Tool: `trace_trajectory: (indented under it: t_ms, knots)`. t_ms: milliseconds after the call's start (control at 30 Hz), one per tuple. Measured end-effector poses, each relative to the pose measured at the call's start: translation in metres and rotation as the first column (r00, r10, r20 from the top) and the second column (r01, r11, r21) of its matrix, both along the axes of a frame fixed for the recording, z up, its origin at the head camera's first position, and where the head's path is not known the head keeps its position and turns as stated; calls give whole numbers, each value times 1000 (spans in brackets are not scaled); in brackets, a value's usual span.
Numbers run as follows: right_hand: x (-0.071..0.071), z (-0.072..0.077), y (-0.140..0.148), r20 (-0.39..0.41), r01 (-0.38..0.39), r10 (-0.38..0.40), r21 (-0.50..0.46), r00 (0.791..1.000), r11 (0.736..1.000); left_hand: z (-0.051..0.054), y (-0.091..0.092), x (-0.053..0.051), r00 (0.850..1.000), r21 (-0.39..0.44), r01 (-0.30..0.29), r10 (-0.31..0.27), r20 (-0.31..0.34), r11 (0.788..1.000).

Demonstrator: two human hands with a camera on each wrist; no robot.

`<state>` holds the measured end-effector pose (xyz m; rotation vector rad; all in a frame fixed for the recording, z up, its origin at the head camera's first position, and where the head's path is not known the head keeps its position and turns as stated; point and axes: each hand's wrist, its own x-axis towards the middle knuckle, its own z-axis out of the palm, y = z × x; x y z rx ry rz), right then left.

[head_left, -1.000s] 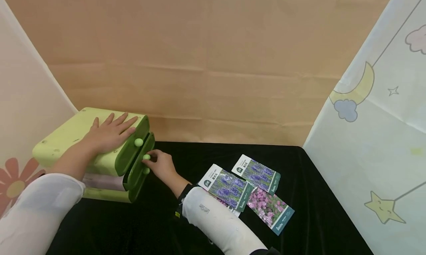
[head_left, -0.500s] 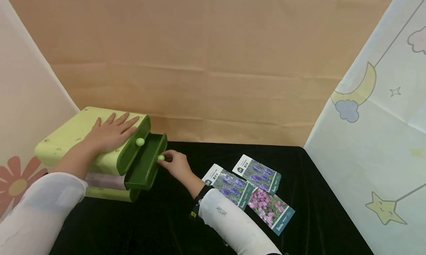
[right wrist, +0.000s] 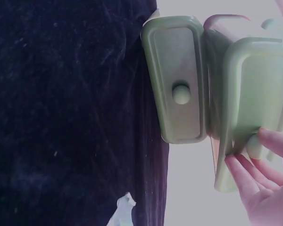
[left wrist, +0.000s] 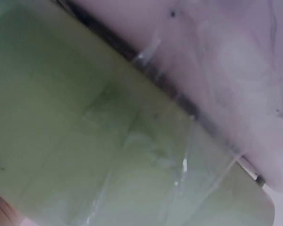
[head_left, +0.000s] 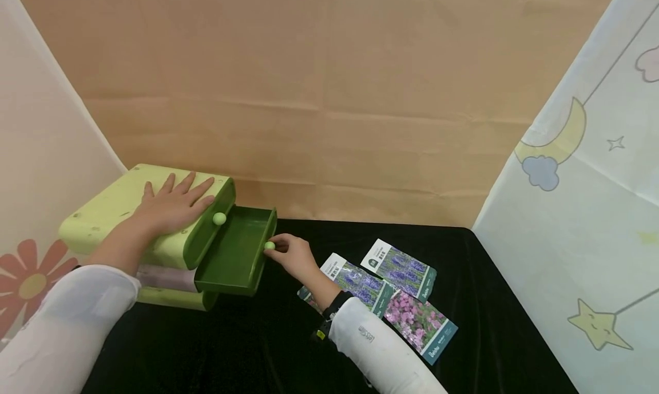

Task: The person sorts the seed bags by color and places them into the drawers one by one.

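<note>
A small light-green chest of drawers (head_left: 108, 205) stands at the left of the black cloth. My left hand (head_left: 172, 210) rests flat on its top with fingers spread. My right hand (head_left: 297, 258) pinches the round knob (head_left: 269, 246) of the middle drawer (head_left: 234, 248), which stands far out; nothing shows inside it. The upper knob (head_left: 219, 218) is on a drawer that sits in. In the right wrist view, fingertips (right wrist: 236, 162) also touch the drawer front, and the bottom drawer (right wrist: 188, 61) looks pushed in. The left wrist view shows only the chest's side (left wrist: 85, 132), close up.
Several packets with flower pictures lie overlapping on the black cloth (head_left: 494, 325), under and beside my right forearm: purple ones (head_left: 404, 268) and a pink one (head_left: 419, 322). A brown paper backdrop (head_left: 329, 96) rises behind, and a patterned sheet (head_left: 576, 222) hangs at the right.
My right hand has moved to the right, pulling the middle drawer from slightly out to far out. My left hand has stayed on the chest's top.
</note>
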<state>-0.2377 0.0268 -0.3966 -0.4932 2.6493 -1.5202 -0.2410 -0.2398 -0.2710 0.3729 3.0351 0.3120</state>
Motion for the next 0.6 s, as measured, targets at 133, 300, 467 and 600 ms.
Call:
trace_trajectory:
  t_ms: [133, 300, 467, 600]
  knots:
    - [2, 0, 9, 12, 0, 0, 3, 1000, 1000, 0, 1, 1, 1000, 9, -10, 10, 5, 1000]
    - [4, -2, 16, 19, 4, -4, 12, 1000, 1000, 1, 3, 2, 1000, 18, -15, 15, 16, 1000]
    - [6, -4, 19, 35, 2, -3, 7, 999, 1000, 3, 5, 4, 1000, 21, -13, 13, 19, 1000]
    - [8, -5, 22, 46, 8, -8, -5, 999, 1000, 4, 6, 4, 1000, 22, -9, 8, 27, 1000]
